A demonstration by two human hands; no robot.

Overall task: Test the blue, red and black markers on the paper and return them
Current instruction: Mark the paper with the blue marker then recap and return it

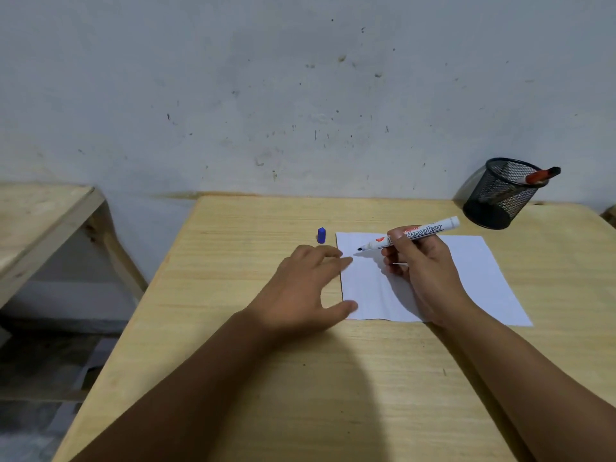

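A person's right hand point(423, 261) grips an uncapped marker point(413, 235) in a writing hold, its dark tip poised at the upper left corner of a sheet of paper point(483, 278) on a wooden table point(266, 378). The left hand point(306, 288) rests with fingers spread on the paper's left edge, pinning it. A blue cap point(321, 235) stands upright just left of the paper's top corner. A mesh holder point(500, 195), beyond the paper's far right corner, holds a red marker point(541, 176); any black one cannot be made out. Should the pinning hand lift, the sheet could slide under the stroke. A stray knuckle could send the cap rolling.
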